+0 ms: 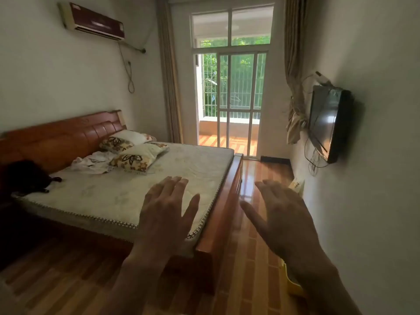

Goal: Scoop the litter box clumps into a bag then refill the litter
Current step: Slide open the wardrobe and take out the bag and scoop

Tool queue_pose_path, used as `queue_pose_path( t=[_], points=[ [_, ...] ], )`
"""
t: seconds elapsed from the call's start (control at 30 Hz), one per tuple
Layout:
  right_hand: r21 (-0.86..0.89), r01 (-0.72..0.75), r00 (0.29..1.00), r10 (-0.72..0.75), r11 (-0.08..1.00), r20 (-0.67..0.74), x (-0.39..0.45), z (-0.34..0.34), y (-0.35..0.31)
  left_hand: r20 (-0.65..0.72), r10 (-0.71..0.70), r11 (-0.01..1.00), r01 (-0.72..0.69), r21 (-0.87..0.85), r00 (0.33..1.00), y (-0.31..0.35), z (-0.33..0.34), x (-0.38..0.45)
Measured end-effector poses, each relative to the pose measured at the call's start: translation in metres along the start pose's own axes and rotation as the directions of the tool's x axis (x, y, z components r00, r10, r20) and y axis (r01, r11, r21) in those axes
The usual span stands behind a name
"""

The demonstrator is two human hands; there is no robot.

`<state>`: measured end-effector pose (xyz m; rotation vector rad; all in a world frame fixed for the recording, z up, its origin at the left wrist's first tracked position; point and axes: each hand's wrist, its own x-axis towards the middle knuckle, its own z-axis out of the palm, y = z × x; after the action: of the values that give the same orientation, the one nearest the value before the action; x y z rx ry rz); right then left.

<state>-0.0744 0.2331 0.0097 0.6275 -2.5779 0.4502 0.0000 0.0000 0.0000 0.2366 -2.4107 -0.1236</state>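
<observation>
Two hands up, fingers spread, holding nothing: left hand [164, 209] in front of the bed [127, 189], right hand [287, 220] over the floor [256, 258]. Yellow plastic object [293, 284], maybe litter box, by right wall; can't confirm. Balcony door [236, 103] beyond.

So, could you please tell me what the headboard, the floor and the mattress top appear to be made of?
The headboard looks like reddish-brown wood with a glossy varnish: it has carved panels and a sheen. The floor seems to be polished wood planks or a wood-look laminate; it reflects the window light strongly. The mattress top appears to be pale quilted fabric, matte, with a stitched trim along its edge.
</observation>
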Motion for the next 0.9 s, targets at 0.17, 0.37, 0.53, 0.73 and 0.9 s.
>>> queue_pose_path(
  t=[0.17,0.37,0.53,0.73,0.9],
  points=[
    [0.051,0.107,0.991,-0.11,0.993,0.078,0.064,0.026,0.011,0.002,-0.132,0.988,0.131,0.077,0.991,-0.006,0.021,0.032],
    [0.172,0.29,0.949,-0.306,0.942,0.075,0.133,0.065,0.007,-0.059,-0.256,0.945,0.263,0.194,0.965,-0.019,0.033,0.058],
    [0.251,0.421,0.891,-0.449,0.872,0.064,0.17,0.091,-0.019,-0.074,-0.33,0.886,0.336,0.32,0.941,-0.034,0.032,0.067],
    [0.302,0.54,0.806,-0.586,0.786,0.082,0.212,0.132,-0.074,-0.11,-0.439,0.805,0.445,0.391,0.892,-0.081,0.033,0.073],
    [0.337,0.595,0.758,-0.649,0.73,0.067,0.247,0.169,-0.13,-0.18,-0.474,0.766,0.505,0.397,0.862,-0.139,0.041,0.077]
  ],
)
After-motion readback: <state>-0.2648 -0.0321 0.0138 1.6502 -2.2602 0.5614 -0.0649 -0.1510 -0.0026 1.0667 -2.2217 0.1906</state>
